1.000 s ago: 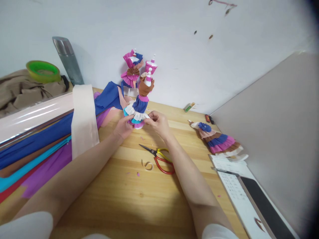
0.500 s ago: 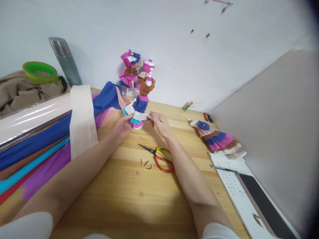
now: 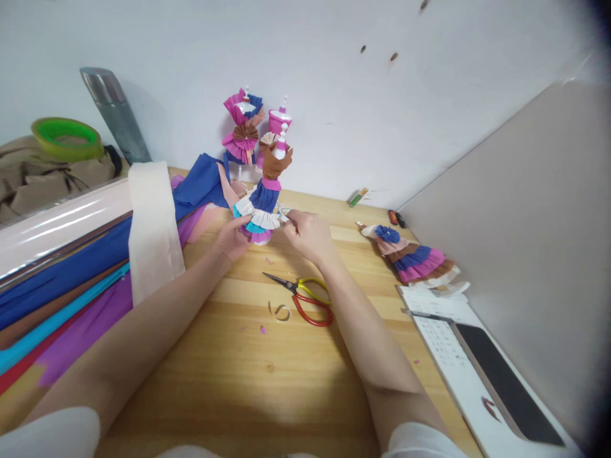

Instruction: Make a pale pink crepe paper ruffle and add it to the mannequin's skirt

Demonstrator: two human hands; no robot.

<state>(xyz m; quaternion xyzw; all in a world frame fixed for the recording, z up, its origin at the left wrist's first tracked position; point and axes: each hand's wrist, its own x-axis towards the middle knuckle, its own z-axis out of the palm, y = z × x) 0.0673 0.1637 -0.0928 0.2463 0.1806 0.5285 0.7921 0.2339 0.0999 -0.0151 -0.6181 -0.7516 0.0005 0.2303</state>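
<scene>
A small mannequin in a crepe paper dress (image 3: 265,198) stands tilted in front of me, with a brown top, pink waistband, blue skirt and white, turquoise and purple ruffles. My left hand (image 3: 233,238) grips the ruffles at the left of its hem, the thumb lying over the white one. At the hem's right side my right hand (image 3: 309,235) is closed in a pinch on a thin white paper strip (image 3: 284,214). Part of the strip runs behind its fingers. Below both hands lie scissors (image 3: 301,294) with one yellow and one red handle.
Crepe paper rolls (image 3: 71,254) cover the left side. Behind them are a bottle (image 3: 117,117) and a green tape roll (image 3: 67,138). More dressed mannequins (image 3: 243,127) stand by the wall; another paper dress (image 3: 415,256) lies right, near a phone (image 3: 506,381) on white paper. Scraps dot the table.
My right hand has turned and shifted slightly around the hem, the white strip now curling above its fingers. My left hand keeps its hold. The whole view has shifted a little.
</scene>
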